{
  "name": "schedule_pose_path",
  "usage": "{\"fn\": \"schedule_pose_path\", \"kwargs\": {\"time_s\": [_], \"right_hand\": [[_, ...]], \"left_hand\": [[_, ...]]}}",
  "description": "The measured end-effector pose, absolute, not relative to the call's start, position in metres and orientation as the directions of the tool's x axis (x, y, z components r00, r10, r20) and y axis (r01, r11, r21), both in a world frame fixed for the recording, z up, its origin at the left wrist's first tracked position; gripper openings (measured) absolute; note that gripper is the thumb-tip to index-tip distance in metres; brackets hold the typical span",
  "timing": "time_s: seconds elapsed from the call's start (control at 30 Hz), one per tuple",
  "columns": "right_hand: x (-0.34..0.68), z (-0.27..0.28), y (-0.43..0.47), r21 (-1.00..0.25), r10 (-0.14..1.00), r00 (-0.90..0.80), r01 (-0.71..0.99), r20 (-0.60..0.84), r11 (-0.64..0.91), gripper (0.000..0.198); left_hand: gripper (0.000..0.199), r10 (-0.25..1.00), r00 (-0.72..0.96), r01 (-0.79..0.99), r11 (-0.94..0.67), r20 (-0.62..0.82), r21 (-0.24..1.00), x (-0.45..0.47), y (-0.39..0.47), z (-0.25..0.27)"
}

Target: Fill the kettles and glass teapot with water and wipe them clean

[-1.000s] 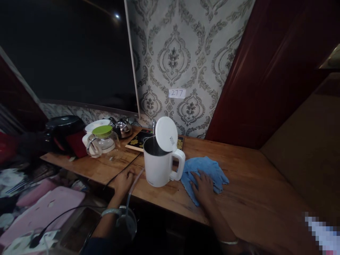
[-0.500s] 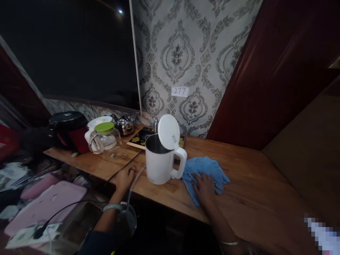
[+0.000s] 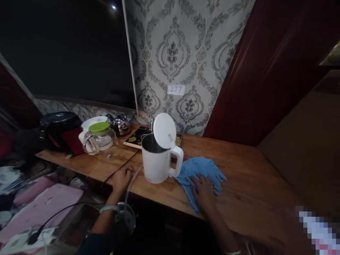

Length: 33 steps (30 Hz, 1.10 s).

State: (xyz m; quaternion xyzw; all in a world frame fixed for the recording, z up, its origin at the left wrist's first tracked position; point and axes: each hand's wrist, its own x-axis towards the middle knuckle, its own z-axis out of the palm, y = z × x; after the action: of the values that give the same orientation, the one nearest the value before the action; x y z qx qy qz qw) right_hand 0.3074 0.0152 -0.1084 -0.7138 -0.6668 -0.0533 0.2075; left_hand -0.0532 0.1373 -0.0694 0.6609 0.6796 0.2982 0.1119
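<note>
A white electric kettle (image 3: 156,166) stands upright on the wooden table, its round lid (image 3: 164,131) raised and its handle to the right. Water appears to run into it from a thin metal spout (image 3: 152,124) behind. My right hand (image 3: 204,193) lies with fingers spread on a crumpled blue cloth (image 3: 203,166), just right of the kettle's handle. My left hand (image 3: 122,179) rests at the table's front edge, left of the kettle, its fingers curled with nothing visible in them. A clear hose (image 3: 131,182) passes between that hand and the kettle.
A black-and-gold patterned panel (image 3: 135,138) lies behind the kettle. To the left are a glass pot with a green lid (image 3: 99,129), a shiny metal teapot (image 3: 120,124) and a black-and-red appliance (image 3: 65,132). A cable (image 3: 119,168) crosses the table (image 3: 255,184).
The view has turned slightly to the right. The blue cloth's lower corner has shifted a little toward the table's front edge under my right hand. The kettle and my left hand look unmoved.
</note>
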Motion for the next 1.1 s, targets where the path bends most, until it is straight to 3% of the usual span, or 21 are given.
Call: {"fn": "schedule_pose_path", "kwargs": {"time_s": [0.23, 0.33, 0.43, 0.77, 0.87, 1.03, 1.1], "right_hand": [[0.325, -0.117, -0.012, -0.378, 0.903, 0.061, 0.918, 0.426, 0.117, 0.037], [0.350, -0.119, -0.022, -0.489, 0.835, 0.190, 0.865, 0.517, 0.106, 0.040], [0.377, -0.130, -0.030, -0.571, 0.768, 0.372, 0.821, 0.521, -0.011, 0.048], [0.375, -0.160, -0.001, -0.297, 0.846, 0.375, 0.915, 0.378, -0.273, 0.055], [0.380, -0.158, 0.026, -0.317, 0.869, 0.336, 0.922, 0.364, -0.224, 0.052], [0.413, -0.164, 0.047, -0.455, 0.881, 0.207, 0.891, 0.425, 0.010, 0.050], [0.428, -0.169, 0.045, -0.469, 0.863, 0.233, 0.883, 0.449, 0.005, 0.051]], "left_hand": [[0.029, 0.967, -0.093, 0.841, -0.052, 0.238, 0.538, -0.053, 0.140, -0.070], [0.029, 0.965, -0.087, 0.848, -0.060, 0.249, 0.527, -0.053, 0.140, -0.070], [0.028, 0.965, -0.090, 0.853, -0.054, 0.248, 0.519, -0.054, 0.138, -0.072], [0.029, 0.966, -0.087, 0.870, -0.045, 0.243, 0.491, -0.054, 0.137, -0.072], [0.029, 0.967, -0.086, 0.872, -0.043, 0.239, 0.487, -0.053, 0.137, -0.071], [0.029, 0.967, -0.076, 0.870, -0.054, 0.241, 0.491, -0.055, 0.138, -0.071], [0.028, 0.967, -0.075, 0.865, -0.058, 0.242, 0.498, -0.055, 0.138, -0.073]]}}
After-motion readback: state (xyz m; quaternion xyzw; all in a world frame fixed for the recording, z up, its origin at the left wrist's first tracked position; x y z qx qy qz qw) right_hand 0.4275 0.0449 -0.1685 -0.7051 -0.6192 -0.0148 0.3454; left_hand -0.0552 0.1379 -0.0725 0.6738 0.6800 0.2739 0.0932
